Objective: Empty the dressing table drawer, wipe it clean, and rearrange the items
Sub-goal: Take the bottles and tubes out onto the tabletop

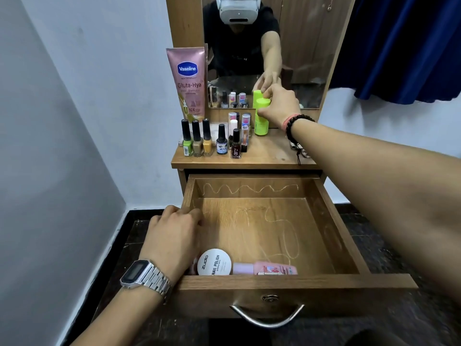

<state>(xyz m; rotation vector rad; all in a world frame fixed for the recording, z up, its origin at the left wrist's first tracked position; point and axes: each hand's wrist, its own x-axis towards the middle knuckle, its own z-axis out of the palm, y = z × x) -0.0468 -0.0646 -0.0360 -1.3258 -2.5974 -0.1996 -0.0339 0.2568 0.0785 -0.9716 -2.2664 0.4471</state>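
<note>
Drawer of the dressing table stands pulled out and holds 2 items against its front wall: 1 round white Zudio nail polish wipes tub and 1 pink bottle lying on its side. Left hand rests on the drawer's left wall, fingers curled over the rim. Right hand grips 1 green bottle standing upright on the tabletop by the mirror. Also there: 1 pink Vaseline tube, 5 nail polish bottles in front, and smaller tubes too crowded to count.
</note>
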